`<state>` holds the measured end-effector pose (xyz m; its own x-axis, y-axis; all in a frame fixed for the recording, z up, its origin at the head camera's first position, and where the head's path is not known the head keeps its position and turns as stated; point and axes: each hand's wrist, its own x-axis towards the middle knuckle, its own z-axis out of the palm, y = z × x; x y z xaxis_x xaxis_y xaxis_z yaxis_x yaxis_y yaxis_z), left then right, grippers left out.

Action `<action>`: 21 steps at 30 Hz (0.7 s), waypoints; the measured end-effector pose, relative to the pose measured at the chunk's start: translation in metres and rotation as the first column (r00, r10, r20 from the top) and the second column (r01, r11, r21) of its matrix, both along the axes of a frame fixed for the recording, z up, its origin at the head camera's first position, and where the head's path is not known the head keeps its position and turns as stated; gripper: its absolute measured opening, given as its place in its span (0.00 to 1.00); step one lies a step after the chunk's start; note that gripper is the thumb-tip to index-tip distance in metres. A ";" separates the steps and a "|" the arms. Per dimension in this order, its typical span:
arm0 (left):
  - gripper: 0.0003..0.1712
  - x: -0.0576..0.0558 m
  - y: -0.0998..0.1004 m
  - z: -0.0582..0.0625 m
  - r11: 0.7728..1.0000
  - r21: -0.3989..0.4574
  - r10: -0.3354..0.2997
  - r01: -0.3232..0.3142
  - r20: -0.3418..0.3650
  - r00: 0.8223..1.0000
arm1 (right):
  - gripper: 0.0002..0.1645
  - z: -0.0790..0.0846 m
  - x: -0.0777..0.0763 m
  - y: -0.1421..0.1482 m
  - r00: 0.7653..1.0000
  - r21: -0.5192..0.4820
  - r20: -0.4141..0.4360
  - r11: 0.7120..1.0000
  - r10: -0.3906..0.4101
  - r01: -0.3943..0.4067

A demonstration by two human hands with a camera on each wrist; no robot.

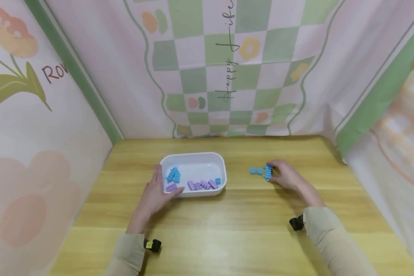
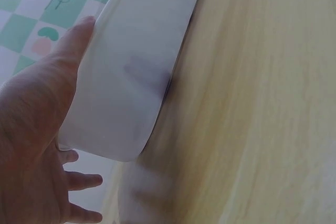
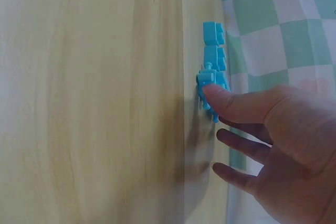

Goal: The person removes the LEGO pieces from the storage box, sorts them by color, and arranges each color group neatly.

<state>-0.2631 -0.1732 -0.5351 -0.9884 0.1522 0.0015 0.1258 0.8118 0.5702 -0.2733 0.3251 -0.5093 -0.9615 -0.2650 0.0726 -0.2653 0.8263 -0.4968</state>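
At its left end, my left hand [image 1: 154,195] grips a white plastic box [image 1: 193,194], thumb on the near rim and fingers along the left wall. In the left wrist view the thumb lies against the box's pale outer side [image 2: 126,77], with other fingers spread below. Inside are blue toy building bricks [image 1: 173,175] at the left and purple ones [image 1: 201,185] along the near side. Right of the box, my right hand [image 1: 287,175] pinches a studded blue building brick [image 1: 268,173] between thumb and fingers. Its remaining fingers are spread in the right wrist view.
Two small blue bricks [image 1: 256,171] stand in a row just left of the pinched one. Everything sits on a wooden table [image 1: 207,230]. A checked curtain [image 1: 227,76] hangs behind its far edge, with printed cloth at both sides.
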 end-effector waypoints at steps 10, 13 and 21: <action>0.81 -0.001 -0.004 -0.001 0.999 -0.041 0.002 -0.003 -0.036 0.999 | 0.53 0.034 -0.001 -0.046 0.999 -0.013 0.022 0.999 0.049 -0.048; 0.80 -0.001 -0.004 0.000 0.999 -0.044 0.010 -0.012 -0.048 0.999 | 0.49 0.045 -0.005 -0.084 0.996 -0.063 -0.049 0.995 0.077 -0.080; 0.80 -0.002 -0.001 -0.001 0.998 -0.057 0.015 -0.016 -0.030 0.999 | 0.41 0.029 -0.023 -0.194 0.964 -0.226 -0.119 0.939 0.237 -0.259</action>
<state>-0.2653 -0.1739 -0.5362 -0.9902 0.1375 0.0226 0.1291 0.8447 0.5194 -0.2968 0.1309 -0.4801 -0.8542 -0.4589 0.2444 -0.4986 0.5896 -0.6354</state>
